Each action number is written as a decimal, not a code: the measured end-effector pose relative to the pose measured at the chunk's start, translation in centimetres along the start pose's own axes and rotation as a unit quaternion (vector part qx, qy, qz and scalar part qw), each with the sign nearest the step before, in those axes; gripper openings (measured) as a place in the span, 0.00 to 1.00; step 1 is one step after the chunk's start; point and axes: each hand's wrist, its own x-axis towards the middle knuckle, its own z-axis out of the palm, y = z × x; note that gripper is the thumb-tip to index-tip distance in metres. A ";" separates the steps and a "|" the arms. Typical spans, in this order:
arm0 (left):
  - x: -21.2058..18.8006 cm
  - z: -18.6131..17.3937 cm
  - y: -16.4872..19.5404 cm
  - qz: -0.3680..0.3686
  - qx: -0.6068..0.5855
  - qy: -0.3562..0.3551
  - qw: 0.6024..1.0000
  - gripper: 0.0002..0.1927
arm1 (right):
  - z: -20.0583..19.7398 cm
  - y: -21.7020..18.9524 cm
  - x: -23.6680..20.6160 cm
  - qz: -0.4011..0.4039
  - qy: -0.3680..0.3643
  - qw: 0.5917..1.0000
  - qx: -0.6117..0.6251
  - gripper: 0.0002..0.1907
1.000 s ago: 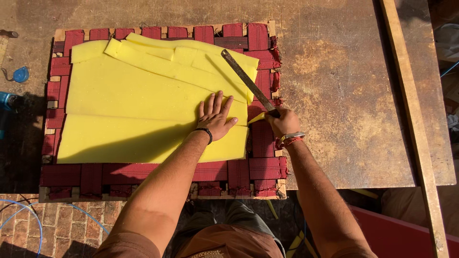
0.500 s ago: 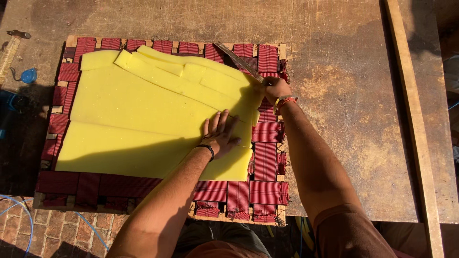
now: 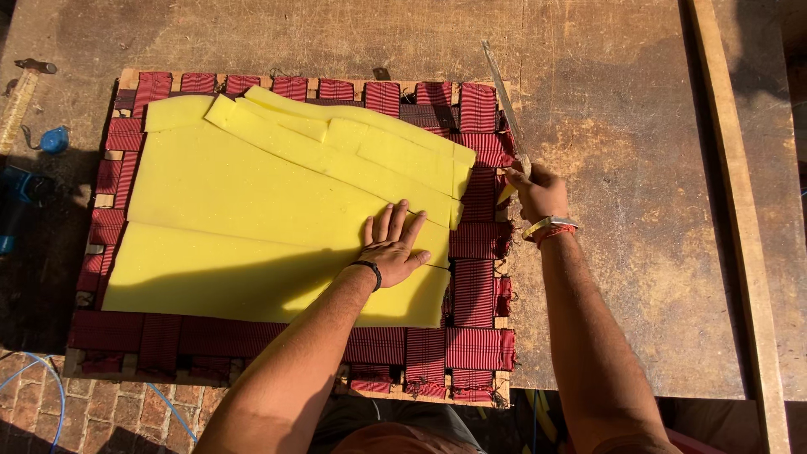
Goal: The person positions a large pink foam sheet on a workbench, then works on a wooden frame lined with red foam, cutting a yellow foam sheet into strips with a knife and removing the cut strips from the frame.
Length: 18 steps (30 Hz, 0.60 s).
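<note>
Yellow foam (image 3: 252, 219), red woven webbing (image 3: 471, 286)

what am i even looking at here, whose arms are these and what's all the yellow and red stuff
This is one picture from a camera worn on a person's head, looking down, so the two bare arms are that person's own. There is no machine. On a worn workbench lies a wooden frame woven with red webbing straps. On top of it lie sheets of yellow foam, with narrower offcut strips stacked toward the far edge. The left hand presses flat on the foam, fingers spread. The right hand grips a long knife, its blade pointing away over the bench beside the frame's right edge. At the far left lie a hammer and a small blue object, too small to identify.
</note>
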 end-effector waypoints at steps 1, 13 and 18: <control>0.0 -0.1 0.1 0.000 0.000 -0.001 1.000 0.43 | 0.0 1.3 -0.3 -0.095 0.044 0.994 0.006 0.26; 0.6 0.5 -0.1 -0.005 0.072 0.001 0.997 0.43 | 6.5 0.4 -6.5 -0.044 0.011 0.999 0.019 0.16; 0.5 0.4 0.0 0.001 0.036 0.003 0.999 0.47 | 5.1 5.5 -14.2 -0.033 -0.073 0.976 0.202 0.09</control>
